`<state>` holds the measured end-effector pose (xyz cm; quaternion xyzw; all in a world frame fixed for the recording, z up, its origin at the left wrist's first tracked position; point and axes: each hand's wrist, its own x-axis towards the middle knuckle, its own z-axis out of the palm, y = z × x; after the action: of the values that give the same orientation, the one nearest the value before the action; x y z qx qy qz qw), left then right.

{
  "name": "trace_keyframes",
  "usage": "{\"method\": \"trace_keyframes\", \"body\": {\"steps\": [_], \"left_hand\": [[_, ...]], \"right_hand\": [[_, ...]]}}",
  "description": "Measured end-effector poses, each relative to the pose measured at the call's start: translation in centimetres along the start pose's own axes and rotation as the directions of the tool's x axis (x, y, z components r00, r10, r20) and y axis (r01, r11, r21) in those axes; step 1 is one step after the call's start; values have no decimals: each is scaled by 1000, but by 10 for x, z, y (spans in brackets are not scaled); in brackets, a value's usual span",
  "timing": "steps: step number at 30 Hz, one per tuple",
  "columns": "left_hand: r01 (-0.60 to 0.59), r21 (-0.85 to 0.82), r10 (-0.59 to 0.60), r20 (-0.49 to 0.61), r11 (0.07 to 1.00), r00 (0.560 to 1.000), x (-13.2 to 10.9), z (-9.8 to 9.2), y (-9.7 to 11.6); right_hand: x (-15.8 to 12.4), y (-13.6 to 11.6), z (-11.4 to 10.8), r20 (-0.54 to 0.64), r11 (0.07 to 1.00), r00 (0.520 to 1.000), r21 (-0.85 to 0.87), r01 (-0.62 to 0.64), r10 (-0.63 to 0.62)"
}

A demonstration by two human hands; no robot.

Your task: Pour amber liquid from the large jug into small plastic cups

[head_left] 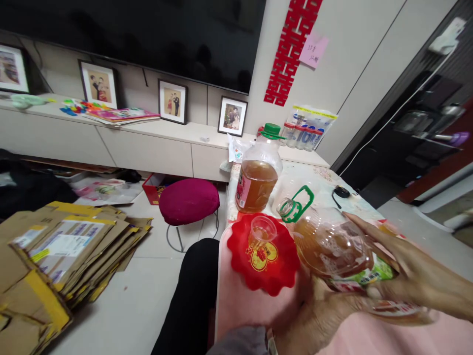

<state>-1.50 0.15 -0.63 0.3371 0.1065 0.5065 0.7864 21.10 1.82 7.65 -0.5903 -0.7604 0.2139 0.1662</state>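
A large clear jug (332, 241) of amber liquid lies tilted in my two hands, its uncapped neck pointing left and upward. Around that neck sits a green ring handle (305, 199). My left hand (321, 308) is under the jug, closed on its lower side. My right hand (402, 266) wraps the labelled side from the right. Left of the mouth, a small clear plastic cup (263, 229) rests in a red scalloped plate (240, 261), with a little liquid visible in it. Behind the plate stands a second jug (258, 172), upright, with a green cap (271, 130).
The pink-covered table (236, 310) has a floral cloth at its back. A black cable item (340, 192) lies there. A maroon stool (189, 199) and flattened cardboard boxes (74, 241) are on the left. Lidded jars (301, 136) and framed photos (173, 101) line the cabinet.
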Motion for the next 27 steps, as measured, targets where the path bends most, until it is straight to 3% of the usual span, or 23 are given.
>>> {"method": "trace_keyframes", "body": {"steps": [4,8,12,16,18,21,24,27], "left_hand": [[20,95,-16,-49,995,999,2,0,5],[16,82,-7,-120,997,993,12,-4,-17],[8,44,1,-193,999,981,23,-5,-41],[-32,18,34,-161,999,986,26,-4,-45],[-63,87,76,-155,994,985,27,-7,-46],[-48,344,130,-219,938,967,28,-15,-49],[-26,522,163,-219,852,962,29,-23,-50],[-66,558,202,-186,827,962,31,-26,-49]], "right_hand": [[-10,0,0,-62,1000,998,5,16,-16],[-19,1,8,-155,980,986,198,-30,62],[-29,3,20,-316,932,938,363,-21,144],[-38,10,32,-324,843,917,537,-23,231],[-39,17,36,-308,821,926,571,-2,217],[-36,30,42,-309,808,935,588,44,174],[-30,39,53,-399,792,895,604,91,202],[-23,44,68,-419,701,874,700,136,248]]}}
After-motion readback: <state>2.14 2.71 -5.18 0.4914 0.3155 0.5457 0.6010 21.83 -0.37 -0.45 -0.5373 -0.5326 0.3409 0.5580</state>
